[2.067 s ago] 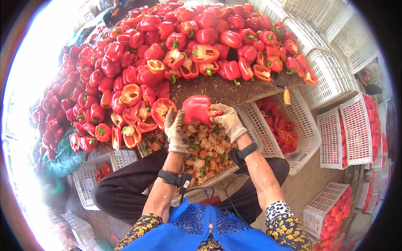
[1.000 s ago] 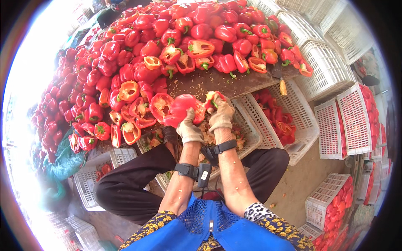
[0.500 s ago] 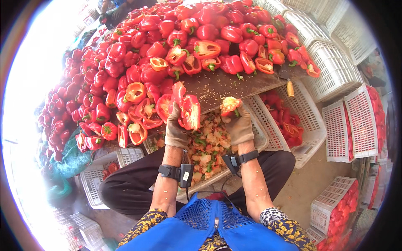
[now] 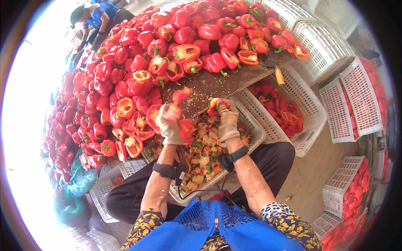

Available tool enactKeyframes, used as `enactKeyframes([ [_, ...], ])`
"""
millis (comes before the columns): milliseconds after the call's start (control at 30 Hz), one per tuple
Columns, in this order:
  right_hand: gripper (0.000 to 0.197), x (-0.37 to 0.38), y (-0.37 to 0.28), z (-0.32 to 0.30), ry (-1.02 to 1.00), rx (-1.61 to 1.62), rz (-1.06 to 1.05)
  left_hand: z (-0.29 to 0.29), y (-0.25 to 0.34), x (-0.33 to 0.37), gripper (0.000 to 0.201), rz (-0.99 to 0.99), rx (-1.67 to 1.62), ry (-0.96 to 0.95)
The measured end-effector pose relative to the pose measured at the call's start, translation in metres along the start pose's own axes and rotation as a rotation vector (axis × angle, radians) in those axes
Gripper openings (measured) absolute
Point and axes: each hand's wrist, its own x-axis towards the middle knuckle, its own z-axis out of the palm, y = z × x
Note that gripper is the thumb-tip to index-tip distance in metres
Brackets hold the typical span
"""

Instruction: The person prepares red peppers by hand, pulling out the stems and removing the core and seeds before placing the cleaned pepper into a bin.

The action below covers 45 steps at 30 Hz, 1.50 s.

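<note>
My left hand (image 4: 170, 129), in a pale work glove, is closed on a cut red bell pepper (image 4: 186, 131). Its pieces are smeared by motion, and one red part sticks up above the fingers. To its right, my gloved right hand (image 4: 228, 121) grips a smaller piece of red pepper (image 4: 214, 107) between thumb and fingers; its underside is hidden. Both hands are above the near edge of a brown board (image 4: 201, 94). Below them, a crate (image 4: 260, 140) holds pale seedy cores and green stems (image 4: 205, 157).
Whole and halved red peppers (image 4: 138, 62) are heaped ahead and left. A yellow-handled tool (image 4: 279, 77) is at the board's right edge. A white crate (image 4: 312, 113) of pepper pieces stands right, with more crates (image 4: 335, 104) beyond. Another person (image 4: 100, 16) bends at the far left.
The view has shifted, showing more of the other person. My right hand has turned, so its piece's seedy side no longer faces up. The pepper in my left hand has blurred with motion.
</note>
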Motion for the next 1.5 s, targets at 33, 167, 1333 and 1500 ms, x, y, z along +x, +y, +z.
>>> enactKeyframes([
  [33, 0.008, 0.007, 0.001, -0.009, 0.001, -0.046, -0.067, 0.003, -0.003, 0.003, 0.012, -0.018, 0.232, 0.012],
  [167, 0.009, 0.019, 0.038, -0.005, -0.283, 0.105, 0.084, 0.011, -0.033, 0.015, 0.01, -0.262, 0.356, -0.071],
  [1333, 0.027, -0.093, -0.02, -0.005, -0.481, -0.065, -0.002, 0.019, 0.078, -0.079, 0.026, -0.287, -0.179, -0.355],
  [1500, 0.028, -0.104, -0.006, -0.006, -0.5, 0.098, 0.027, 0.018, 0.071, -0.088, 0.019, -0.354, -0.325, -0.235],
])
